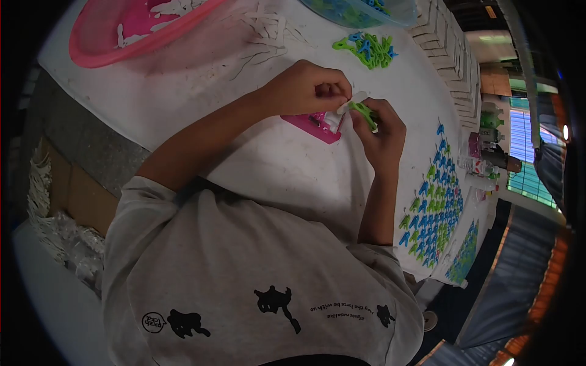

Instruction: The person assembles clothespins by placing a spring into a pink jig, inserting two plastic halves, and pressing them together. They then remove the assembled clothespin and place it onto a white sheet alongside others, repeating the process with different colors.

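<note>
My right hand point(381, 131) is closed on a green clothespin point(362, 113), held over the white table in front of my chest. Close beside it, my left hand point(308, 88) has its fingers pinched together at the clothespin's end. A small white piece point(359, 96) shows between the two hands; which hand grips it is hard to tell. Below the hands lies a small pink tray point(322, 135) with white bits in it, partly covered by my left hand and wrist.
A pink basin point(91, 60) with white pieces stands upper left. A clear blue basin point(366, 22) of clips sits at the top, near a pile of green and blue clothespins point(372, 50). Rows of clothespins point(433, 204) spread right, below stacked white items point(448, 61) and bottles point(479, 165).
</note>
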`<state>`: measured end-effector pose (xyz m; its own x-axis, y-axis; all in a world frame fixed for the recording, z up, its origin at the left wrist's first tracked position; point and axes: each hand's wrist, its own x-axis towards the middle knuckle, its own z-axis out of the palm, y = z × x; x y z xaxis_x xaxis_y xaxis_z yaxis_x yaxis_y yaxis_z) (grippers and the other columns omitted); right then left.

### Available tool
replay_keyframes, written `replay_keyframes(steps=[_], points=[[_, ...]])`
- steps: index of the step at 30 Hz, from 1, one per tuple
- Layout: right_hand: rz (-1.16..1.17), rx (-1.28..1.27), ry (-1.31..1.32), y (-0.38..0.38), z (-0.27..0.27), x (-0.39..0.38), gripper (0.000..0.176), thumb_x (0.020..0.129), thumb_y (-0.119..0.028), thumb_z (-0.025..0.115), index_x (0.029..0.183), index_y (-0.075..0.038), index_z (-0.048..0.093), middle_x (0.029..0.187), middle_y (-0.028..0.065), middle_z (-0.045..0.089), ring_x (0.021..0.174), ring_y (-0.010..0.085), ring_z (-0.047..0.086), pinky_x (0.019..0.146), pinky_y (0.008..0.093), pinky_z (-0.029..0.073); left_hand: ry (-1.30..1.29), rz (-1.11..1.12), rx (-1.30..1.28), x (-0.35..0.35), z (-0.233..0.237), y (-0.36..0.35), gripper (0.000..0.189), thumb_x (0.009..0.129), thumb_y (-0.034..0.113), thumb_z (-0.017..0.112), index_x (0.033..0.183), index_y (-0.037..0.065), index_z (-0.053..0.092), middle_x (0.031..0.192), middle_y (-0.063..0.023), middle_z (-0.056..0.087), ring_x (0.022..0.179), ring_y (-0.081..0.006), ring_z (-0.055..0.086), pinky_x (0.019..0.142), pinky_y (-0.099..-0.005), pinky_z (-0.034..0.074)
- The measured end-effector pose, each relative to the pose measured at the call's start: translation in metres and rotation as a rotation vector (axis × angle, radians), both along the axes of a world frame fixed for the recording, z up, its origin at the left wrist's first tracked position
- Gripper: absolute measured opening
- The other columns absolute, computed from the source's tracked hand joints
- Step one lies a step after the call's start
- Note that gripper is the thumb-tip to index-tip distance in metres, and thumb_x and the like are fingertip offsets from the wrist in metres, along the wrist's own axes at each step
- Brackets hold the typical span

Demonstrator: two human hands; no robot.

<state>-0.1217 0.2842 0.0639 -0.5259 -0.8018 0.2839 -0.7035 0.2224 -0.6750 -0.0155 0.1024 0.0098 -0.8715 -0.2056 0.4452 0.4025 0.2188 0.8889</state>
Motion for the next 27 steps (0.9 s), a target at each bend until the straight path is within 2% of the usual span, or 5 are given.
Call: replay_keyframes(steps=[1,3,6,15,27], points=[[-0.005,-0.067,0.116,0.001,-0.003,-0.001,0.025,0.075,-0.007,0.076,0.097,0.001,0.066,0.082,0.0081,0.064,0.068,0.0149,0.06,0.062,0.0256,0.049,0.003,0.018,0.024,0.0,0.001,-0.001,0.012,0.084,0.007,0.07,0.095,0.005,0.069,0.079,-0.0027,0.069,0.065,-0.0074,0.06,0.062,-0.0226,0.049],[-0.003,-0.069,0.173,0.001,-0.009,-0.003,0.026,0.074,-0.006,0.076,0.096,0.001,0.066,0.082,0.0087,0.064,0.069,0.0162,0.061,0.063,0.0263,0.049,0.025,0.155,-0.266,0.001,0.001,-0.005,0.013,0.083,0.01,0.07,0.096,0.008,0.069,0.081,-0.0047,0.069,0.065,-0.0138,0.064,0.065,-0.0271,0.052],[0.002,-0.101,0.241,0.0,-0.019,-0.006,0.026,0.072,-0.005,0.076,0.094,0.001,0.065,0.083,0.0098,0.064,0.07,0.0179,0.062,0.065,0.0273,0.051,0.086,0.33,-0.457,-0.004,-0.011,-0.017,0.015,0.084,0.016,0.067,0.098,0.012,0.069,0.083,-0.0047,0.069,0.068,-0.0193,0.065,0.066,-0.032,0.053],[0.105,-0.05,0.357,-0.009,-0.027,-0.011,0.028,0.069,-0.004,0.077,0.094,0.001,0.065,0.083,0.0103,0.065,0.069,0.0198,0.064,0.064,0.0279,0.051,-0.047,0.385,-0.487,-0.005,-0.016,-0.034,0.015,0.087,0.022,0.065,0.101,0.018,0.068,0.078,-0.0014,0.069,0.067,-0.0189,0.065,0.063,-0.0341,0.052],[0.222,0.195,0.407,-0.016,-0.002,-0.013,0.024,0.068,-0.005,0.075,0.09,-0.001,0.068,0.079,0.0096,0.065,0.067,0.022,0.064,0.062,0.0305,0.051,-0.042,0.388,-0.537,-0.003,-0.012,-0.034,0.015,0.089,0.024,0.065,0.101,0.017,0.068,0.074,-0.0024,0.068,0.067,-0.0202,0.067,0.063,-0.0349,0.052]])
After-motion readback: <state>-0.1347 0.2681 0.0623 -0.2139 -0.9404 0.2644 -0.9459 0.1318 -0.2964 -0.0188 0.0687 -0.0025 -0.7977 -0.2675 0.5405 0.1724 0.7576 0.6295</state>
